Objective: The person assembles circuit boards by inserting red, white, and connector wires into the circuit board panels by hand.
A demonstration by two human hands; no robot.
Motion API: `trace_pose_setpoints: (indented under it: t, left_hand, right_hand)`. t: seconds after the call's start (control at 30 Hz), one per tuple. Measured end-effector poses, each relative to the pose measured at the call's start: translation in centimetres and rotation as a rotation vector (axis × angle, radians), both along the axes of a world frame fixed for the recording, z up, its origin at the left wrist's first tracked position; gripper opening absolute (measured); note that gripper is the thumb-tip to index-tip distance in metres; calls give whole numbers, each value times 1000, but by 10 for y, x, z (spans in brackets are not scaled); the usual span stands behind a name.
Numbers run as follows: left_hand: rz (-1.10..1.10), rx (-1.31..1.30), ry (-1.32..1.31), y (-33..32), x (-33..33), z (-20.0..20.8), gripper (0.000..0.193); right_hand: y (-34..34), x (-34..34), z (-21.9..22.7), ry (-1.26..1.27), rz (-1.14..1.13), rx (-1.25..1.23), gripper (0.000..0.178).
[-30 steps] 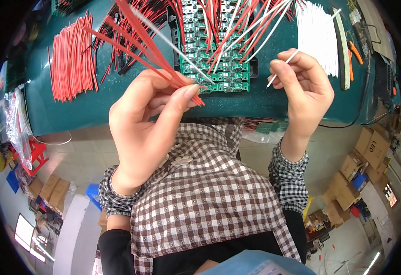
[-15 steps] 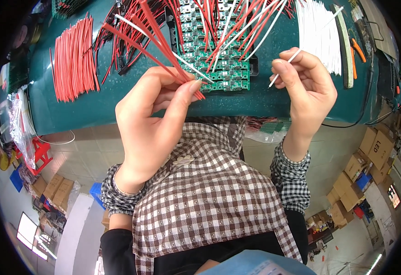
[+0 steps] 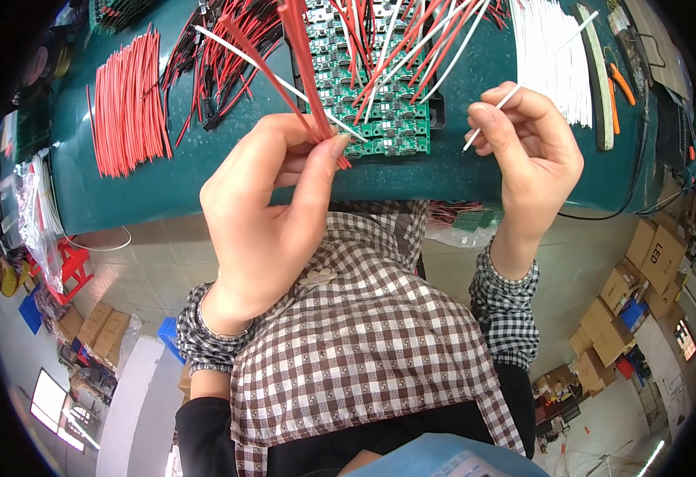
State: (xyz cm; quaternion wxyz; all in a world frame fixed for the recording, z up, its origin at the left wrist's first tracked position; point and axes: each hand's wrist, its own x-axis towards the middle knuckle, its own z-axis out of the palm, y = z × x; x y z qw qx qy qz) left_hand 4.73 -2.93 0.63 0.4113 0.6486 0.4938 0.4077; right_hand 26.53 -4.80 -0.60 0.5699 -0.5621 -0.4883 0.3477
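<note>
1. Head view: the green bench supports the work.
2. Circuit boards: lying near the bench's front edge, wires across them.
3. Left hand: pinching red wires beside the boards. Right hand: pinching one white wire, apart from the boards.
4. Apparent step: wire placement. Next move probably calls for guiding the white wire's tip to a board.

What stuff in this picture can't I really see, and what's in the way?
- Head view: the gripped part of the red wires, hidden by the left hand.
- Head view: the pinched part of the white wire, hidden by the right hand.
- Head view: the far end of the circuit boards, cut off by the top edge.
- Head view: how many are in the pile of white wires; too thin and close together.
</note>
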Motion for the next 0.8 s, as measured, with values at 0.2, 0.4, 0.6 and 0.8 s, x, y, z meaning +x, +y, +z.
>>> trace_pose_setpoints:
  t: [0.2,0.4,0.6,0.8]
  left_hand:
    - [-35,10,63,-2,7,7,12]
    - [42,-96,-5,-7,-1,10,16]
    - [35,-123,-41,-8,-6,18,9]
    - [26,-172,-68,-9,-6,22,10]
  right_hand:
    - [2,-5,-3,51,-10,75,12]
    - [7,-15,-13,-42,6,71,13]
    - [12,-19,-15,-114,-10,139,14]
    - [13,-19,-16,-235,-26,174,15]
